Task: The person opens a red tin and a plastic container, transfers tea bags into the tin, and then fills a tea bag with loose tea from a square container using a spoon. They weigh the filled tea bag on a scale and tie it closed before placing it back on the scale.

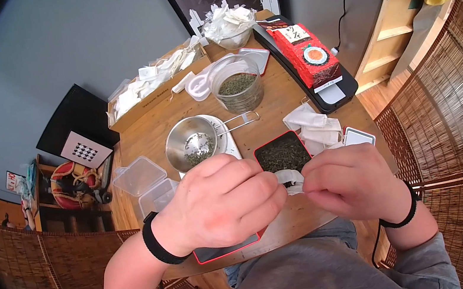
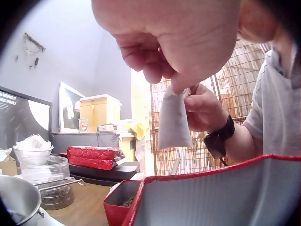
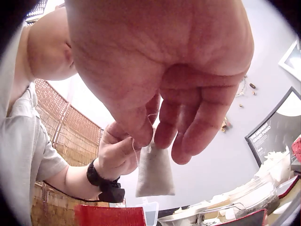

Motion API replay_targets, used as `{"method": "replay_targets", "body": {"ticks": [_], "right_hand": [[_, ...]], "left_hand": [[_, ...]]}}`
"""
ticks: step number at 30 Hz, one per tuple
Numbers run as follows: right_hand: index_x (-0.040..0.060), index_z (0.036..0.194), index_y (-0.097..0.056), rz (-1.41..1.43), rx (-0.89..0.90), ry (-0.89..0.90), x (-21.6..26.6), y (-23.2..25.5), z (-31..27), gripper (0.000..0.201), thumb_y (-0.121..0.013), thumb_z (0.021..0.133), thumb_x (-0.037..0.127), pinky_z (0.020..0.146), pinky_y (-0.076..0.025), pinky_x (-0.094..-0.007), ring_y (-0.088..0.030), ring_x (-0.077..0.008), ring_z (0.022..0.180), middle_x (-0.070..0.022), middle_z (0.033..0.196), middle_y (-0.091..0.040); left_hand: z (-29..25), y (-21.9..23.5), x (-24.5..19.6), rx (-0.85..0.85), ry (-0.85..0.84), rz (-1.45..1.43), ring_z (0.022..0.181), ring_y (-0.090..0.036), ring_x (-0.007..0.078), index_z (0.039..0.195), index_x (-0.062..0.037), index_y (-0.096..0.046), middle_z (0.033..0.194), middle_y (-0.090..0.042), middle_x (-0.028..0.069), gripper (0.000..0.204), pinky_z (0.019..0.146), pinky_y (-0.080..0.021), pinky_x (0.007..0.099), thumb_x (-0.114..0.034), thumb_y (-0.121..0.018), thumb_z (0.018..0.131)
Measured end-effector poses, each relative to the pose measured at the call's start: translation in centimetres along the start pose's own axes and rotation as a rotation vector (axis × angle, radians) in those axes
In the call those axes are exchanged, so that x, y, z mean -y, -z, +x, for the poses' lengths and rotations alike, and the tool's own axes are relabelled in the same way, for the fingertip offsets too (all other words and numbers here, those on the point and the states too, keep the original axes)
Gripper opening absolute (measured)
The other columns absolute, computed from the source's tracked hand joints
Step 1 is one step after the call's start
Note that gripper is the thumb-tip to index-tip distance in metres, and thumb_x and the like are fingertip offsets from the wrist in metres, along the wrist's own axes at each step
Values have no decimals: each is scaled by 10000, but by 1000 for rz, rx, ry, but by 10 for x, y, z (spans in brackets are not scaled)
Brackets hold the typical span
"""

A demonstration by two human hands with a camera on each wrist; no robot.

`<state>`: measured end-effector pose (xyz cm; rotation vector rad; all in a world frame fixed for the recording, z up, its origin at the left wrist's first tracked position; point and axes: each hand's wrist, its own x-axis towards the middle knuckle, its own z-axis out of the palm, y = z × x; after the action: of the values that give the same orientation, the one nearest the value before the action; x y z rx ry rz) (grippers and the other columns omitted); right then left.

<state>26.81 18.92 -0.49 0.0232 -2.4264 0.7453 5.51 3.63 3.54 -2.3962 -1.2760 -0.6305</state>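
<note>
Left hand [image 1: 219,203] and right hand [image 1: 353,180] both pinch a small sachet [image 2: 173,123], apparently by its top, above the red tin [image 1: 282,152].

**Small white tea bag, hanging upright**

The tea bag [image 2: 174,120] is a small pouch of plain white cloth or paper, longer than wide. It hangs upright, pinched at its top by the left hand [image 1: 222,200] and the right hand [image 1: 353,177]. A thin string runs from its top at about 11 o'clock.
</note>
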Motion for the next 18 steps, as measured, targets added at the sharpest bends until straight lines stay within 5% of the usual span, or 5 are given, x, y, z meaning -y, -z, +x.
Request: {"method": "replay_targets", "body": {"ticks": [6,8,12,14,18], "right_hand": [[126,870,-707,30,-38,-23,3,10,0,120,-822,837,130,608,-560,-352,-708,-236,710,-19,844,-718],[124,894,-727,130,191,-126,5,25,-1,115,-829,840,128,602,-553,-357,-699,-245,690,-37,808,-709],[126,931,-749,280,166,-109,-1,28,2,121,-832,846,148,584,-539,-365,-690,-250,669,-41,781,-693],[134,1015,-757,190,-133,-165,1,19,9,161,-807,864,161,581,-532,-364,-698,-244,695,-37,792,-685],[143,1039,-734,33,22,-31,10,16,19,155,-772,890,163,588,-531,-368,-700,-239,721,-29,808,-673]], "left_hand": [[0,0,2,-17,22,4,803,-663,194,967,-67,-774,909,-668,23,287,666,-515,314,-118,-766,685],[-1,0,3,-34,29,12,798,-661,194,967,-65,-774,900,-666,24,284,663,-512,314,-115,-774,687],[0,1,2,-56,43,14,784,-657,198,969,-63,-777,891,-668,28,283,658,-508,314,-104,-791,689],[3,2,1,-53,40,13,781,-658,199,964,-61,-775,894,-670,31,275,656,-508,314,-97,-788,692],[4,0,0,-57,39,14,779,-662,205,946,-53,-763,898,-673,43,262,653,-513,323,-88,-774,687]]}}
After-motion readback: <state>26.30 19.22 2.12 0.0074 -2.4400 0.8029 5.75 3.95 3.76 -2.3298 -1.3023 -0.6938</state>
